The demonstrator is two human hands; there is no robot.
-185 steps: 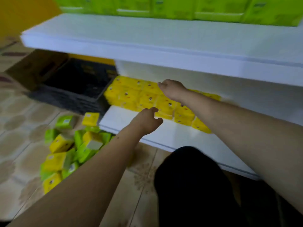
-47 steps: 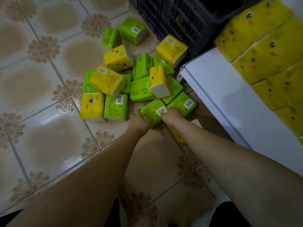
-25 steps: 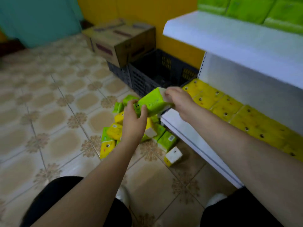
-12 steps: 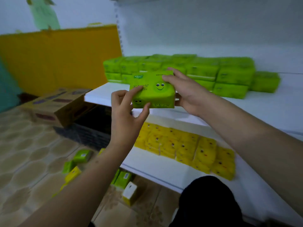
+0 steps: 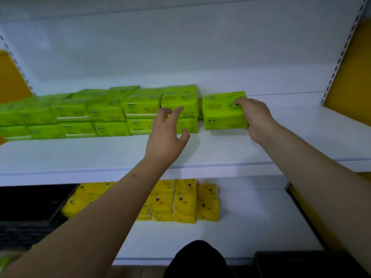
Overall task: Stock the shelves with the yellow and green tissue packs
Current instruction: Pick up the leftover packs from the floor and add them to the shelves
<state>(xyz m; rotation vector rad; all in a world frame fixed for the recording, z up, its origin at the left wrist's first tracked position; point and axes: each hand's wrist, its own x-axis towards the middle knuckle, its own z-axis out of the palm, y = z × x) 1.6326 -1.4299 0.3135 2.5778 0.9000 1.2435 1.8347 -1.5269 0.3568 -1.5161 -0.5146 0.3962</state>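
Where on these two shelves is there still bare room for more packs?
Upper shelf: bare right of the green pack the right hand grips. Left is crowded with stacked green packs. Lower shelf: bare right of the yellow packs.

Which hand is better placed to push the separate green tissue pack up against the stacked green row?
Right. The right hand already grips the separate green tissue pack; the left hand hovers open, holding nothing.
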